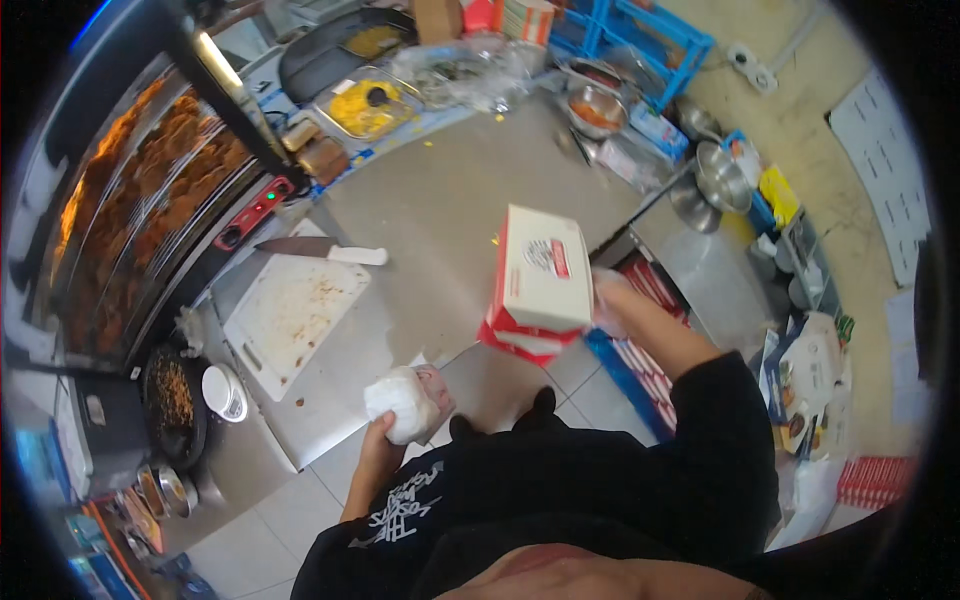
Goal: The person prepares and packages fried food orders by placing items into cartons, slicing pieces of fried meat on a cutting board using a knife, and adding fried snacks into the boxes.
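My left hand [380,439] grips a rounded white bundle [401,405] with pinkish printing on its far side. It could be a pack of paper or folded bags; the picture does not settle it. My right hand [611,300], in what looks like a clear plastic glove, holds a red and white cardboard food box [547,262] by its right side. The box is tilted above the front edge of the steel worktable [435,217] and bears printing on its top. To the left, a white-handled knife [322,249] lies across the top of a stained white cutting board [296,322].
A heated display cabinet [150,217] of fried food stands at the left, near a white kitchen scale [224,392] and a black pan [176,405]. A tray of yellow food [367,105] is at the back. Steel bowls [722,176] stand right; flat red-white boxes [641,375] sit below.
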The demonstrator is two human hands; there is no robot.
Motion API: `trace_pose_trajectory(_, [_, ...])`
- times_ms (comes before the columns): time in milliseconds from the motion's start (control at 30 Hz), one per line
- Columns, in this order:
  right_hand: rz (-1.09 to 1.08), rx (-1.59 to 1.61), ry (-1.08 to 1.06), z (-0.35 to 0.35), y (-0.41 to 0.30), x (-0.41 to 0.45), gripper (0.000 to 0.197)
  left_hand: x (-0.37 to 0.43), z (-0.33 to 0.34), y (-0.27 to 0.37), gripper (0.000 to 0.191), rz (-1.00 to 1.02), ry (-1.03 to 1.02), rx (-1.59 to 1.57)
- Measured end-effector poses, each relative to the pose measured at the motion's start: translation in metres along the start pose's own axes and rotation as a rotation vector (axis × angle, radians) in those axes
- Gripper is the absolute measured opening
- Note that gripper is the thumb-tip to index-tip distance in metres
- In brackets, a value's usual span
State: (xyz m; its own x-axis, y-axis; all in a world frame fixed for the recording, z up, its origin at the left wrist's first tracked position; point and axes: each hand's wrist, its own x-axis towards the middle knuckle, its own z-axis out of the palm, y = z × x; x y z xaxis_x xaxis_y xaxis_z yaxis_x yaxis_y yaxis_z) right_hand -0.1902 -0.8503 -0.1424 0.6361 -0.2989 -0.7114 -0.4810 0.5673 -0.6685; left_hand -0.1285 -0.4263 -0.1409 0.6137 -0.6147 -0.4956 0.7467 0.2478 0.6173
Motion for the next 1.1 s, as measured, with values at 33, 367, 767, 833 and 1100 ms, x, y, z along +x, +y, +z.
trace_pose_trajectory(33, [-0.037,-0.094,-0.137,0.036,-0.037,-0.030,0.034,-0.006,-0.006,0.005,0.072,0.080,0.016,-0.036])
trace_pose_trajectory(367, [-1.045,-1.739,-0.081,0.062,-0.081,0.080,0.041,-0.002,0.014,0.019,0.065,0.469,0.279,-0.248])
trace_pose_trajectory(767, [-0.762,-2.179,-0.419,0.112,-0.103,0.099,0.100,0.102,0.147,0.001,0.065,0.746,0.511,-0.356])
trace_pose_trajectory(833, [-0.630,-2.245,-0.605,0.107,-0.124,0.103,0.091,0.106,0.155,-0.008,0.064,0.766,0.536,-0.362])
trace_pose_trajectory(1100, [-0.284,-1.147,-1.700,-0.017,-0.238,0.295,0.045,0.141,0.171,-0.009,0.065,0.763,0.319,-0.487])
